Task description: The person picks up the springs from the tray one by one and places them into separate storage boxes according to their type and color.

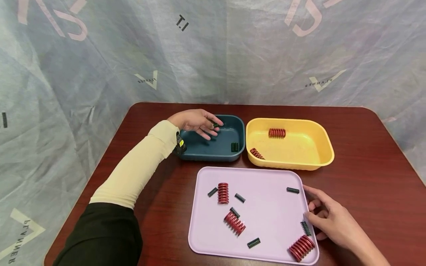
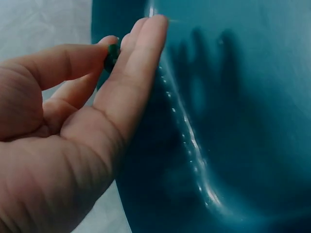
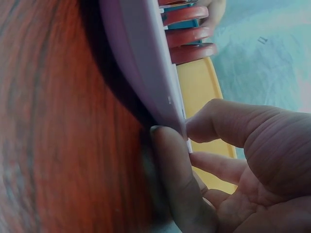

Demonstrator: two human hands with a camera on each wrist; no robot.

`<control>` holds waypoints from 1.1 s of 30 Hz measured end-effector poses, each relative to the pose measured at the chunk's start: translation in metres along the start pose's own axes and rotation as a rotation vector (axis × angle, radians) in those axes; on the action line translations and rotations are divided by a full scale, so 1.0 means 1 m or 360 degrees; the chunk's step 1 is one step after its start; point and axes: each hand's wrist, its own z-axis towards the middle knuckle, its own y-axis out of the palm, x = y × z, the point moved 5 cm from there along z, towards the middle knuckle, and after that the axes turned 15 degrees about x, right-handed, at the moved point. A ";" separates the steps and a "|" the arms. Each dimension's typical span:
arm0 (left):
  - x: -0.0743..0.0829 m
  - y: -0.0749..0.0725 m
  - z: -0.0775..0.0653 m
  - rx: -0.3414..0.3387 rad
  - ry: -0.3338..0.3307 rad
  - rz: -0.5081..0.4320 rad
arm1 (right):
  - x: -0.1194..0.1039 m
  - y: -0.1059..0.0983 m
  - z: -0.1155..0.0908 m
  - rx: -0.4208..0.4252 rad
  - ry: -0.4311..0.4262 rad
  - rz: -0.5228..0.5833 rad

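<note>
Over the dark teal bin [image 1: 208,152], my left hand [image 1: 196,121] pinches a small green spring [image 1: 214,124] between thumb and finger. The left wrist view shows the spring's end [image 2: 112,56] at the fingertips, mostly hidden by them. Another green spring [image 1: 234,147] lies inside the bin. My right hand [image 1: 334,218] grips the right rim of the lilac tray [image 1: 273,214], thumb above and fingers at the side and below. Near that thumb lie a green spring [image 1: 306,228] and a large red spring [image 1: 301,248].
Beside the teal bin stands a yellow bin [image 1: 299,147] with two red springs, one [image 1: 277,133] at the back. Also on the tray are several green springs, one [image 1: 254,242] near the front, and red springs [image 1: 223,193] [image 1: 235,223] at left. A printed sheet [image 1: 226,55] hangs behind the table.
</note>
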 end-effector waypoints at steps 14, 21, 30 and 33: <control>-0.006 0.000 0.003 0.0045 -0.0015 0.0120 | -0.003 0.001 0.003 0.0010 -0.0026 0.0001; -0.006 -0.002 0.002 0.0041 0.0014 0.0079 | -0.002 0.000 0.003 0.0014 -0.0030 0.0005; -0.001 0.007 -0.007 -0.0018 0.0112 -0.0025 | -0.001 -0.001 0.002 0.0025 -0.0051 0.0022; 0.004 0.015 -0.015 -0.0045 0.0183 -0.0063 | -0.001 -0.001 0.002 0.0026 -0.0057 0.0028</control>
